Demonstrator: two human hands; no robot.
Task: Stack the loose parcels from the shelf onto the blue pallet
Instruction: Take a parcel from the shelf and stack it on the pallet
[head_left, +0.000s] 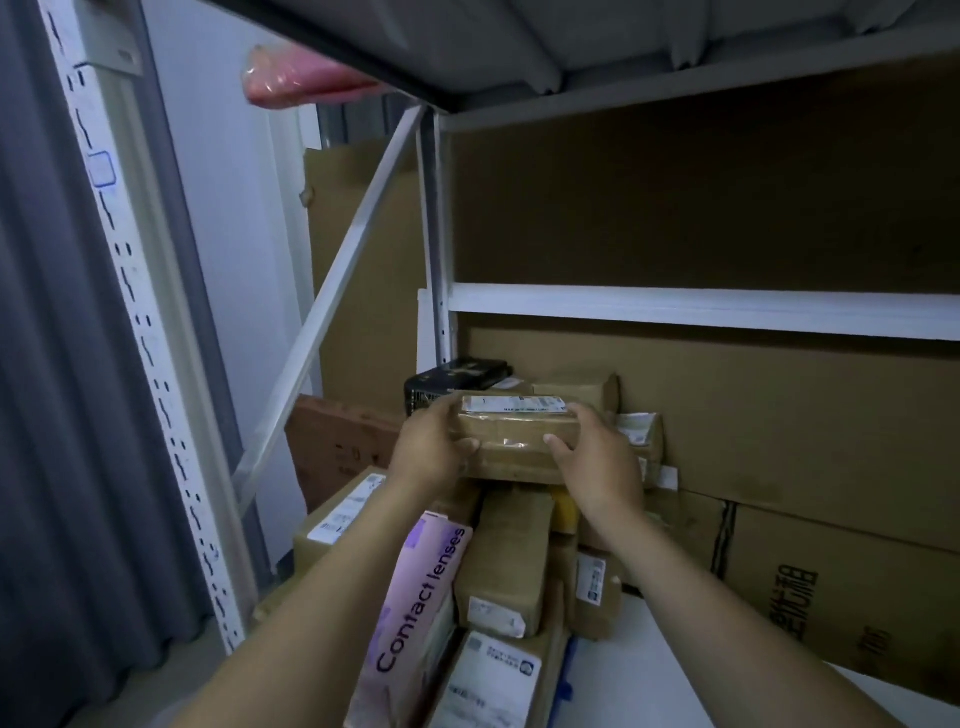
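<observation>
Both hands hold one brown parcel (517, 434) on top of the pile. The left hand (434, 449) grips its left end and the right hand (597, 457) its right end. It lies flat, long side going left to right, label up.

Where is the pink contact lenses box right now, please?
The contact lenses box sits lower centre-left, under the left forearm, beside a brown parcel.

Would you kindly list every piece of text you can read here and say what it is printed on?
"Contact lenses": on the pink box, running up its side.
Large printed characters on the big carton at right: rotated, not legible.
Shipping label on the parcel held by both hands: too blurred.
Other parcels' labels: too small.
</observation>
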